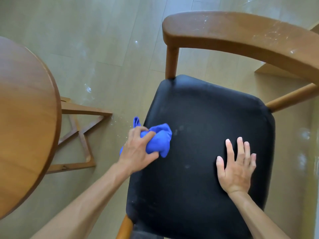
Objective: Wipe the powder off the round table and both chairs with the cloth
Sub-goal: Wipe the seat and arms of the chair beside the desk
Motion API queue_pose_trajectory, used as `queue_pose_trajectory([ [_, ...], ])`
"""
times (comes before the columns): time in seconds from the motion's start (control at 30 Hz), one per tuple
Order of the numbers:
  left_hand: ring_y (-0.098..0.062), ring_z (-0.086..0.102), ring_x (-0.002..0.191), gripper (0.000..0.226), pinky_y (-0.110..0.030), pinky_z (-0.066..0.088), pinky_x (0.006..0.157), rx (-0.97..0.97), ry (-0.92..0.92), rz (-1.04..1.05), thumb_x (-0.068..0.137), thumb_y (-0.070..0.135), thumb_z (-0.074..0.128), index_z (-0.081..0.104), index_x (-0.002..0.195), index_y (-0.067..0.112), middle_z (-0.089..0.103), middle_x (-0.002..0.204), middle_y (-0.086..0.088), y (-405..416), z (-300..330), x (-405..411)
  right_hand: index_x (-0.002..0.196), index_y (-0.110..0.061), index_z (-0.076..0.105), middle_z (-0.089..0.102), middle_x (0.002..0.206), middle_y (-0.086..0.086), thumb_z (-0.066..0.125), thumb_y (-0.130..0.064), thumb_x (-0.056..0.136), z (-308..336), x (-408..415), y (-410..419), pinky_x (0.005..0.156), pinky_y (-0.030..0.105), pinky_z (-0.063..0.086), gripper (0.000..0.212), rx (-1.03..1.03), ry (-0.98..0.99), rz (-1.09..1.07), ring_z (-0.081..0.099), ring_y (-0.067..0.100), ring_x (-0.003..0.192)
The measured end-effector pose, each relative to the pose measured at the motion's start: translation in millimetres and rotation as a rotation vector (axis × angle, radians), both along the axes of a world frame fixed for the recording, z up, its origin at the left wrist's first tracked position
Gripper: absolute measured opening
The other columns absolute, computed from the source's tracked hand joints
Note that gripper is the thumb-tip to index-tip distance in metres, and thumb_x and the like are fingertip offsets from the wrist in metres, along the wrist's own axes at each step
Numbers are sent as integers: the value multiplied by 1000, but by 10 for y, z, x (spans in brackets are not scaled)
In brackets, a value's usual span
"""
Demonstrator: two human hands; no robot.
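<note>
Where frame cuts table (25,100), powder faint

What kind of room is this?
Probably a dining corner in a home: a round wooden table, a wooden armchair with a black padded seat, and pale floorboards dusted with powder.

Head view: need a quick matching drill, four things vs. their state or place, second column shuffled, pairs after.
Column A:
1. blue cloth
2. right hand
3. curved backrest
4. round table

Column B:
a. streaked with white powder
b. lying flat, fingers spread, on the black seat
c. bunched in the left hand at the seat's edge
d. at the left edge of the frame

Pairs: 1-c, 2-b, 3-a, 4-d
</note>
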State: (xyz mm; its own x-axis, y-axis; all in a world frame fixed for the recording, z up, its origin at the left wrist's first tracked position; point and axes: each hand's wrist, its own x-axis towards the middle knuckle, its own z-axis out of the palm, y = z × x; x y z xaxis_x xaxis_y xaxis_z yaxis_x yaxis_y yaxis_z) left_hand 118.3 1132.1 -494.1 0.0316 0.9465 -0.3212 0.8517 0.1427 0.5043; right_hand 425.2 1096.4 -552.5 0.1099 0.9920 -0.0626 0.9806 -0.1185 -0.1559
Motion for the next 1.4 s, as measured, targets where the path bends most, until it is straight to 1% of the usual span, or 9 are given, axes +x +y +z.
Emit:
queue_pose_trajectory([
  [0.13,-16,40,106,35,-32,45,87,-278,-128,38,64,43,68,53,96,35,32,108,19,-1132,52,-354,144,-13,41,23,156,15,33,-41,91,3,-1,12,114,59,15,61,8,5,-1,17,34,146],
  [0.27,-8,39,106,38,-20,38,98,-459,-178,-72,64,52,70,49,93,38,30,105,18,-1724,63,-476,145,-14,39,22,157,15,33,-41,91,2,-31,12,114,59,15,60,20,2,7,17,34,146],
  [0.4,-4,31,103,35,-20,46,74,-504,-55,-191,65,57,58,46,88,34,25,103,17,-1723,108,-443,145,-14,39,22,157,15,33,-41,91,-3,-34,-9,114,58,14,61,26,-1,3,17,34,146],
  [0.5,-11,39,98,28,-18,40,60,-311,21,-194,66,48,57,52,86,30,32,103,10,-1690,138,-306,145,-14,39,22,157,15,32,-41,91,-5,-35,-4,114,57,14,61,29,-4,3,17,34,146],
  [0.67,-22,48,94,34,-29,44,62,-164,12,-162,62,40,62,59,91,22,38,104,4,-1124,207,-240,145,-14,38,23,157,15,33,-41,91,-7,-39,24,115,57,13,61,34,-11,6,17,34,146],
  [0.8,-36,47,101,46,-39,45,80,63,-24,118,68,18,77,64,111,7,45,109,-15,68,181,-42,146,-15,37,22,157,15,33,-41,92,-22,-32,-40,115,57,13,61,33,-14,1,16,34,146],
  [0.97,-31,38,116,49,-43,42,88,61,129,20,76,39,66,54,122,27,42,126,-6,1375,63,397,146,-16,37,22,158,14,34,-41,92,-54,-46,4,116,55,12,60,63,-12,6,16,33,146],
  [1.13,-30,40,114,42,-42,40,80,100,287,-131,76,40,62,59,117,28,47,126,-3,733,-6,472,147,-18,36,21,158,13,34,-41,92,-97,11,-11,116,54,10,59,57,-14,15,15,32,147],
  [1.4,-31,57,75,44,-38,45,58,-70,252,-550,42,37,72,65,85,27,62,90,-4,-1239,340,226,146,-17,36,21,158,14,33,-42,92,-49,13,-18,115,57,13,60,28,-16,8,15,33,147],
])
